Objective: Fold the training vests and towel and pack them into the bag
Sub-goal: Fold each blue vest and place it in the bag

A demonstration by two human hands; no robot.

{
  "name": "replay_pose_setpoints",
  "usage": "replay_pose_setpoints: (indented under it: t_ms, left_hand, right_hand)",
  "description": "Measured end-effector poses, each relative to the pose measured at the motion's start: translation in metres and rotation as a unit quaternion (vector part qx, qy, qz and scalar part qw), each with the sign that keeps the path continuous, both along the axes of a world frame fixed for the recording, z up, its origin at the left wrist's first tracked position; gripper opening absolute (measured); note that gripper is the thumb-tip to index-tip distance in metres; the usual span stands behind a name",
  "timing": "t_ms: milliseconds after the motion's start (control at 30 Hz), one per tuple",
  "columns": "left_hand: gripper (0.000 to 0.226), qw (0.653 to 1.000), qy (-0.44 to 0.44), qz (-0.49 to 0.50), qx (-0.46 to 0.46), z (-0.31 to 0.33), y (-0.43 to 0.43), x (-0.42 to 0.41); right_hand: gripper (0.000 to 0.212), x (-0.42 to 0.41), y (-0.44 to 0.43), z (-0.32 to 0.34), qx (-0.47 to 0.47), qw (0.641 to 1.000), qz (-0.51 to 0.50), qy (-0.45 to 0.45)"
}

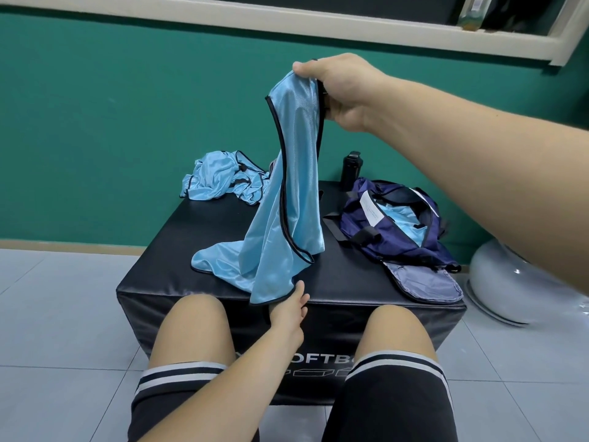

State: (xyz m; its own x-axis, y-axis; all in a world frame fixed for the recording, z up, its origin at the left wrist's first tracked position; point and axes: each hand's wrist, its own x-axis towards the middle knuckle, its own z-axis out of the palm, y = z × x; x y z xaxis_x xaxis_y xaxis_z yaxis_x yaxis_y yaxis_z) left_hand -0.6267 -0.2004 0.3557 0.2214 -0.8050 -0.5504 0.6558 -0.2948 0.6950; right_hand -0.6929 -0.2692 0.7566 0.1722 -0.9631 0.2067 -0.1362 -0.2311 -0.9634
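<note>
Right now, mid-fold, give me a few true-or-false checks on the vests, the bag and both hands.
1. The right hand holds the raised vest by its top. True.
2. The bag is zipped shut. False: it lies open, with light blue fabric showing inside.
3. A crumpled pile of vests lies at the back left of the black box. True.
4. The left hand rests on the bag. False: it is at the raised vest's lower hem, by the box's front edge.
5. The black bottle lies on its side. False: it stands upright behind the bag.
</note>
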Motion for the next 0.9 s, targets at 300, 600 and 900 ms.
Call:
replay_pose_setpoints:
  t_ms: [300,600,900]
  left_hand:
    - [0.027,1.000,0.005,0.003,-0.025,-0.007,0.012,0.011]
    - [0.026,1.000,0.004,-0.012,-0.004,-0.003,0.007,0.022]
    - [0.024,1.000,0.013,0.004,-0.002,0.001,0.007,0.030]
  right_hand:
    - [0.024,-0.006,-0.005,-0.006,0.004,1.000,-0.006,-0.003]
    - [0.019,0.003,-0.002,-0.010,0.006,1.000,0.003,0.000]
    - [0.023,-0.005,-0.007,-0.008,0.005,1.000,-0.010,-0.007]
